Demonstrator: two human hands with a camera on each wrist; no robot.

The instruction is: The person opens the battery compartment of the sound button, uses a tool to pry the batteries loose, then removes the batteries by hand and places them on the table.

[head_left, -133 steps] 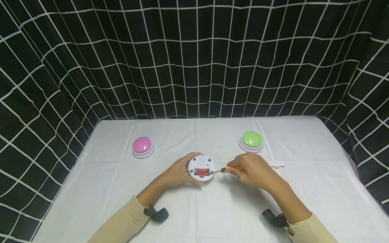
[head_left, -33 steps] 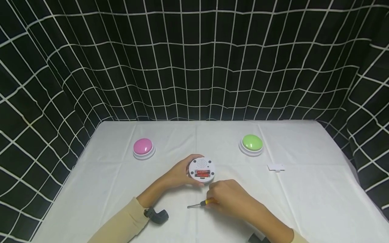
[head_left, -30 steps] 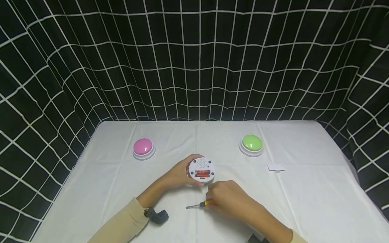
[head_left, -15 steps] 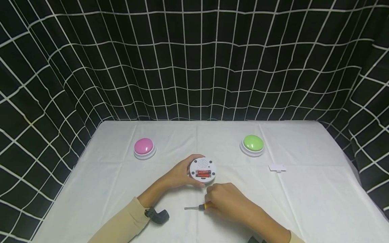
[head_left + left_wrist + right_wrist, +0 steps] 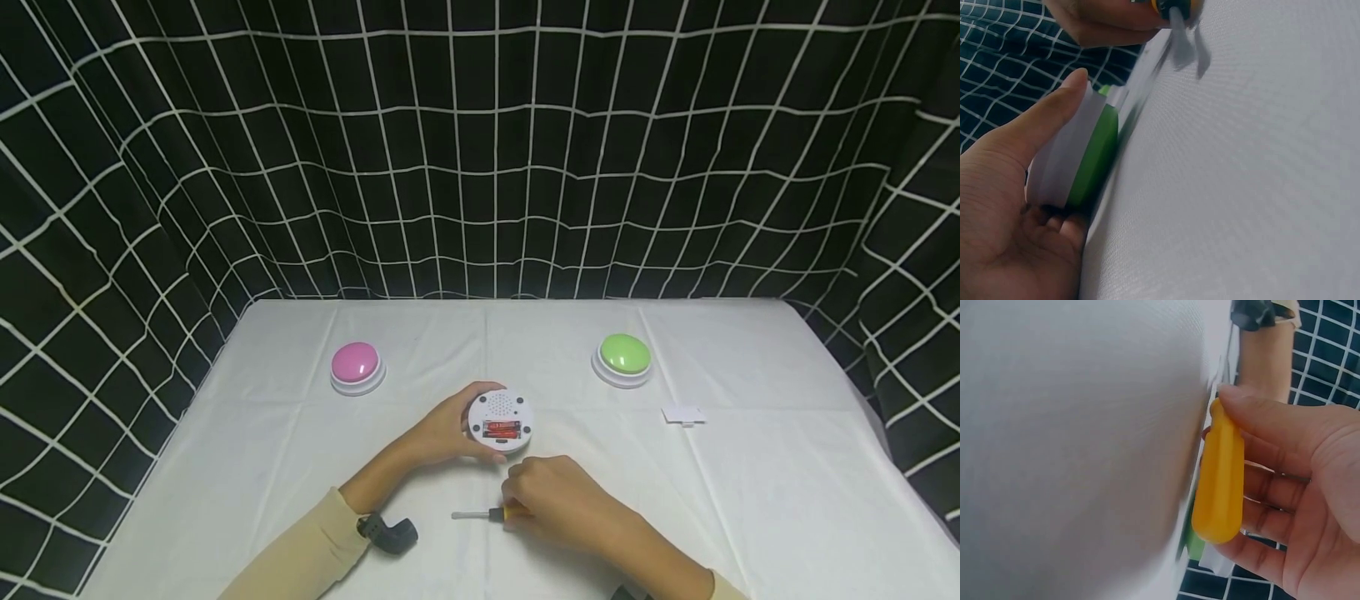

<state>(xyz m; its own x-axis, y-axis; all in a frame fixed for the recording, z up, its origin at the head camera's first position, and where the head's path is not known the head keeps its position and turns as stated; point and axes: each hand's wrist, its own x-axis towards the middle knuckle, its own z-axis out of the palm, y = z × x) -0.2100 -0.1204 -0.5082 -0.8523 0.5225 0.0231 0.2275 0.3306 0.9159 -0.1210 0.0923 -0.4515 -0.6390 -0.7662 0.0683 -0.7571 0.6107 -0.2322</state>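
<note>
My left hand [image 5: 448,430] grips a white round push button [image 5: 501,403] by its rim, turned upside down. Its open compartment shows two red batteries [image 5: 502,430]. The left wrist view reveals a green dome [image 5: 1092,159] on its underside, facing the cloth. My right hand [image 5: 558,504] holds a screwdriver [image 5: 472,515] just above or on the cloth, nearer me than the button, its tip pointing left. In the right wrist view the yellow handle [image 5: 1219,481] lies between thumb and fingers.
A pink-domed button [image 5: 355,363] stands at the back left, and a green-domed one [image 5: 625,357] at the back right. The small white battery cover [image 5: 683,415] lies on the right of the white cloth [image 5: 300,467]. A black gridded curtain [image 5: 480,150] hangs behind.
The screwdriver tip was at the batteries earlier. My right hand has since brought it down toward me and turned it level, lately drifting slightly left. My left hand keeps the button in place.
</note>
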